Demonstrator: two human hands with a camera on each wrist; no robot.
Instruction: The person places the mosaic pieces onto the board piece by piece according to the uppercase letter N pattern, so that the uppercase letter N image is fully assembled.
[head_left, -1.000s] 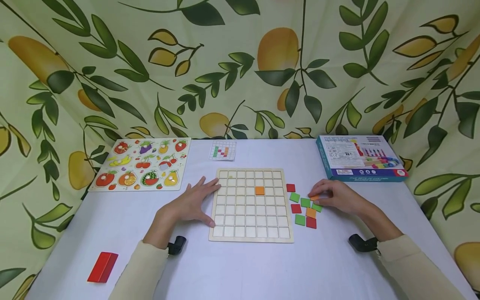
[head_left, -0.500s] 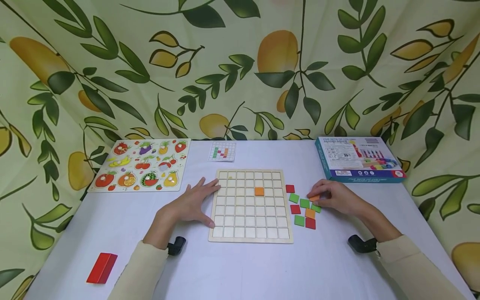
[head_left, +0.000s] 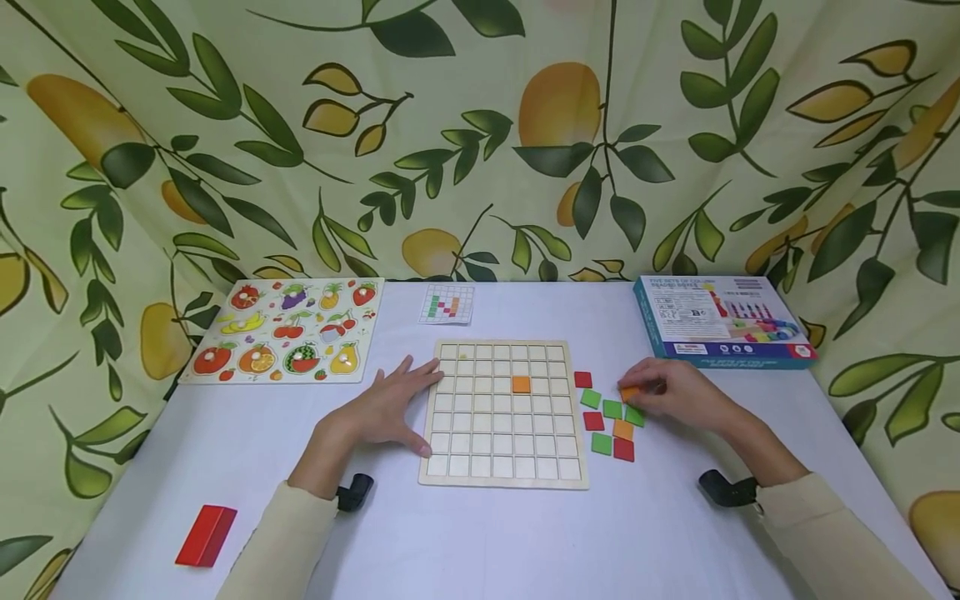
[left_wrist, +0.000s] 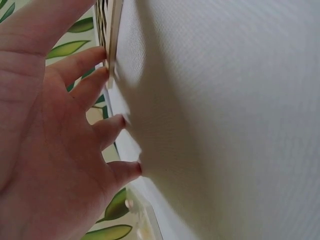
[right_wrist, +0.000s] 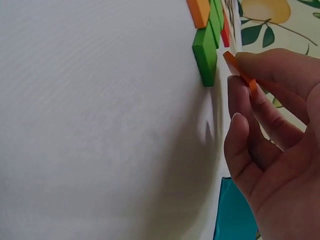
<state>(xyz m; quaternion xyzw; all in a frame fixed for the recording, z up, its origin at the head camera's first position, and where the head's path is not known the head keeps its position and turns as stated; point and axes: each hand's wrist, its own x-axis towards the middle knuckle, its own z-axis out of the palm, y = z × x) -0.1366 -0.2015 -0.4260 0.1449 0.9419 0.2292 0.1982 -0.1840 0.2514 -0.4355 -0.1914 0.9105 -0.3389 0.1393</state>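
A wooden grid board (head_left: 504,483) lies mid-table with one orange square tile (head_left: 521,384) in a cell of its upper right part. My left hand (head_left: 382,404) is spread at the board's left edge, thumb and fingertips touching its rim; two of its fingers meet the wooden edge in the left wrist view. My right hand (head_left: 678,392) pinches another orange tile (right_wrist: 240,72) between thumb and fingers, raised off the cloth. Below it are loose green tiles (head_left: 602,443), red tiles (head_left: 623,450) and an orange tile (head_left: 623,429), right of the board.
Behind the board lies a small card (head_left: 446,305) with a coloured grid pattern. A fruit puzzle board (head_left: 281,343) is at back left, a teal-edged box (head_left: 723,321) at back right. A red block (head_left: 206,536) sits at front left. Patterned cloth (head_left: 480,150) hangs behind.
The orange tile in my right hand has tilted up and risen slightly between the fingers. My left hand keeps its place at the board's edge.
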